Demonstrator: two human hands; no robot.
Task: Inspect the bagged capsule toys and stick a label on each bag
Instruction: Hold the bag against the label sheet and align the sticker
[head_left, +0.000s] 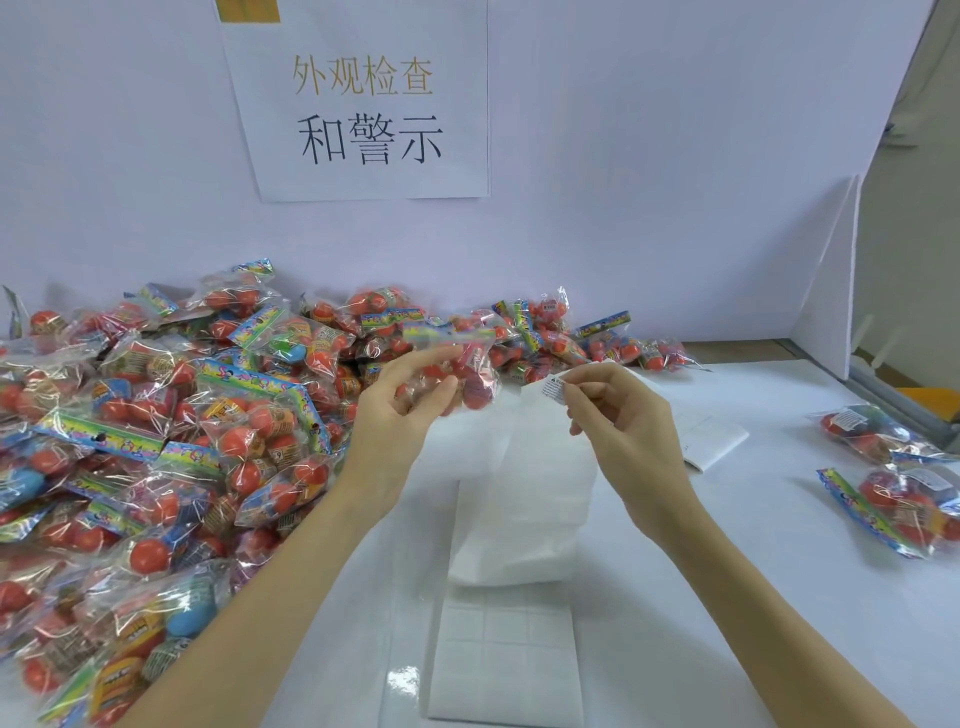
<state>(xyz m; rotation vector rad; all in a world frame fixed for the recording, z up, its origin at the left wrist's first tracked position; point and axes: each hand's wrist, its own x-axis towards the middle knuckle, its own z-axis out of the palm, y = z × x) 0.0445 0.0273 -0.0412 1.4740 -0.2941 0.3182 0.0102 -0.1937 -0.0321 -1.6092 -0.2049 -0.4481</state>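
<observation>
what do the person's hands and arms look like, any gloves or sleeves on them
Both are bare. The left hand and the right hand wear no gloves, and no rings, watch or bracelet show on the fingers or wrists. Both forearms are uncovered all the way down to the bottom edge of the picture, so no sleeve is in view. The fingernails look short and unpainted.

The big pile of bags (156, 441) is see-through and shiny. Inside are red balls, some blue ones, and some yellow ones with dark writing. Each bag has a top strip in rainbow stripes of blue, yellow, green and pink. The held bag (457, 369) shows red balls too, but it is blurry. The label (555, 389) is white with tiny dark print. The table (727, 597) is white. The sticker sheet (504, 665) is white with pale grid lines. The wall sign (363, 104) is white with gold and black letters.
</observation>
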